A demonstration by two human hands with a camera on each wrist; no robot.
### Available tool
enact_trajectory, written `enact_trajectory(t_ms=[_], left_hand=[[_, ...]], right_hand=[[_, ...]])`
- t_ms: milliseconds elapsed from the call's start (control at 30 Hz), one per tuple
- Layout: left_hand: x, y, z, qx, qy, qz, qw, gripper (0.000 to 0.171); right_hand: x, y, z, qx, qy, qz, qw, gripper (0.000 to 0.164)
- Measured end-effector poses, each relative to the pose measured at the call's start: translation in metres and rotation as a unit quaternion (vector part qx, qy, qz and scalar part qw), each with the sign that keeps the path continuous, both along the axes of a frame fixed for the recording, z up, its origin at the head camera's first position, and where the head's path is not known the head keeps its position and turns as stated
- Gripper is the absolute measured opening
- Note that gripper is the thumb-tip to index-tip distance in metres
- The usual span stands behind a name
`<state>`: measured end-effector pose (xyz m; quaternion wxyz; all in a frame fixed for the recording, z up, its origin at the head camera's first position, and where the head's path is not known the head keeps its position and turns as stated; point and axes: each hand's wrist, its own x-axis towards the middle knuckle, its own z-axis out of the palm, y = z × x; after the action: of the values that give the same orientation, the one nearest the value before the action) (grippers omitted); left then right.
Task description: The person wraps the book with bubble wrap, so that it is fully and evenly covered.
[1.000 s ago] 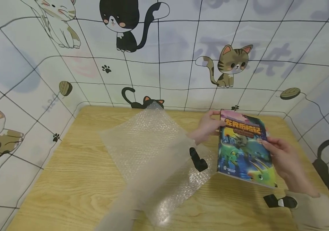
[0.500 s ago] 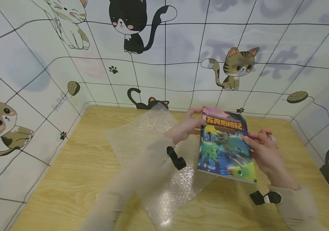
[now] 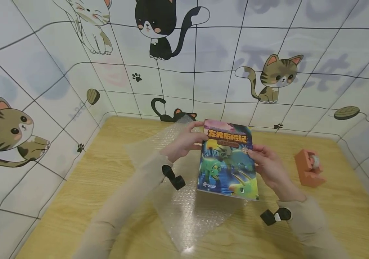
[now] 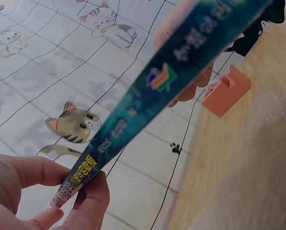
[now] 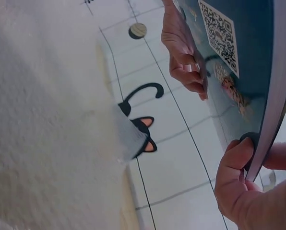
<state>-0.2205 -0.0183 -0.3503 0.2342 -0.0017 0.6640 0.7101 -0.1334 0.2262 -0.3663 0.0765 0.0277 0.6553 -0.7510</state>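
Note:
A colourful paperback book [image 3: 226, 162] with cartoon dinosaurs on its cover is held up over the table, tilted toward the head camera. My left hand [image 3: 185, 142] pinches its upper left edge, at the spine [image 4: 128, 115] seen in the left wrist view. On the opposite edge, my right hand [image 3: 268, 165] grips the book between thumb and fingers. The right wrist view shows the back cover [image 5: 244, 57], with a printed code on it. Beneath the book a sheet of bubble wrap [image 3: 190, 219] lies flat on the table, partly hidden by the book and left arm.
An orange tape dispenser [image 3: 309, 171] with a roll of clear tape stands to the right of the right hand. The wooden table [image 3: 90, 172] meets a wall covering [image 3: 210, 46] printed with cats at the back and sides.
Both hands have carried the book leftward, from right of the bubble wrap to above it. The tape dispenser, earlier hidden behind the right hand, now shows fully.

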Motion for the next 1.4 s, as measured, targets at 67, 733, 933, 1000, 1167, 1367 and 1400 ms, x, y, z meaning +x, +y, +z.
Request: enact_trajectory(t_ms=[67, 733, 933, 1000, 1167, 1367, 1400], left_hand=[[-0.001, -0.009, -0.003, -0.001, 0.003, 0.004, 1.0000, 0.057], [0.002, -0.080, -0.051, -0.041, -0.028, 0.051, 0.9975, 0.059], [0.002, -0.091, -0.068, -0.061, -0.040, 0.061, 0.9954, 0.061], [0.002, -0.094, -0.073, -0.065, -0.045, 0.065, 0.9947, 0.062], [0.000, -0.099, -0.086, -0.083, -0.051, 0.077, 0.9922, 0.062], [-0.001, -0.103, -0.097, -0.103, -0.047, 0.079, 0.9904, 0.062], [-0.001, -0.104, -0.099, -0.103, -0.047, 0.080, 0.9904, 0.062]], right_hand=[[-0.003, -0.008, -0.002, 0.008, -0.006, 0.001, 1.000, 0.019], [-0.027, -0.075, -0.045, 0.054, -0.076, 0.034, 0.995, 0.034], [-0.035, -0.087, -0.064, 0.065, -0.089, 0.037, 0.993, 0.034], [-0.037, -0.089, -0.070, 0.070, -0.094, 0.037, 0.992, 0.034], [-0.041, -0.096, -0.084, 0.100, -0.091, 0.031, 0.990, 0.036], [-0.042, -0.102, -0.092, 0.115, -0.091, 0.020, 0.989, 0.034], [-0.043, -0.102, -0.092, 0.117, -0.092, 0.018, 0.989, 0.034]])
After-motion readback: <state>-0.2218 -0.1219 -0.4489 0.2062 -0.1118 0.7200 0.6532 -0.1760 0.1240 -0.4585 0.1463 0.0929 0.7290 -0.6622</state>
